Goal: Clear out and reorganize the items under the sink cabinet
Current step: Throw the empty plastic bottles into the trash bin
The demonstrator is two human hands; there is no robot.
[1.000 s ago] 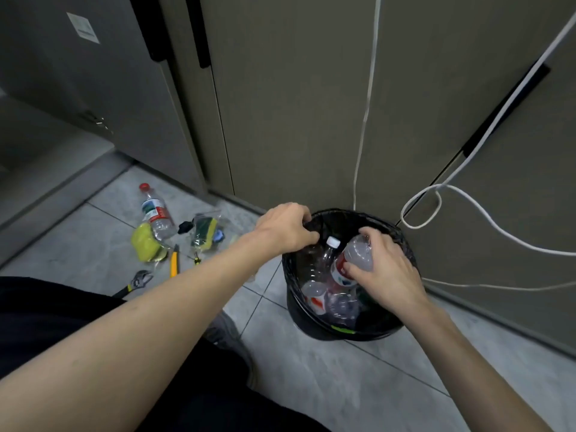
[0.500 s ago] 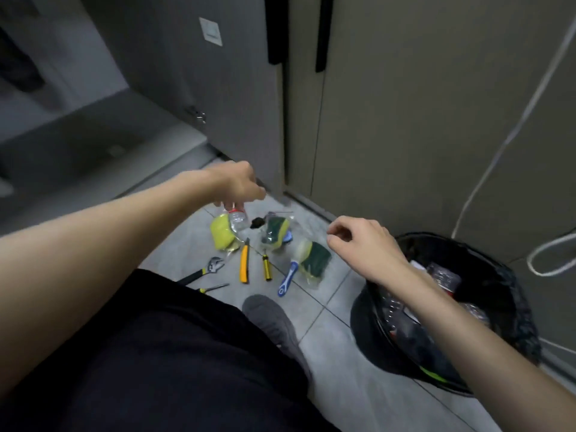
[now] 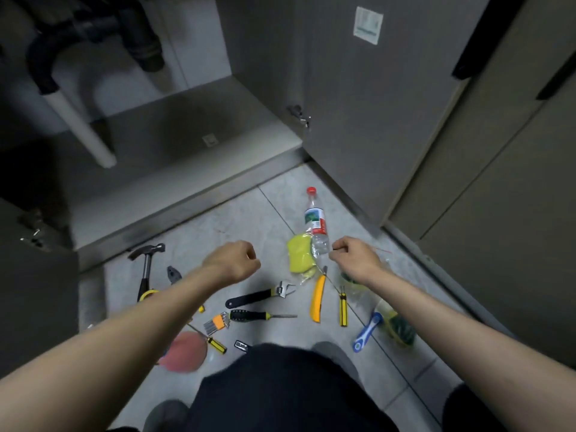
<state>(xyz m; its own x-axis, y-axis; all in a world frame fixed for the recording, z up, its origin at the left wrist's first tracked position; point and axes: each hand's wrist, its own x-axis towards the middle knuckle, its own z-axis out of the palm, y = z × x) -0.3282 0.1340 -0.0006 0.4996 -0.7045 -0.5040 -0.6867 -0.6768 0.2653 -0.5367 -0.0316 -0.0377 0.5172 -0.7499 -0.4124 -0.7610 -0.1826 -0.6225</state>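
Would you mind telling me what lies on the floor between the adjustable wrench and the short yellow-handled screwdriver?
In the head view, a yellow utility knife lies between the adjustable wrench and the yellow-handled screwdriver, nothing else.

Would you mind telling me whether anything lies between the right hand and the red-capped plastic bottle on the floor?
Nothing visible does. The right hand hovers just right of the bottle, near its lower end, with only bare tile between them. The yellow sponge lies against the bottle's far, left side, out of the way.

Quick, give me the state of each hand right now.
Left hand: fingers curled, holding nothing visible.
Right hand: fingers curled over the bottle; grip cannot be told.
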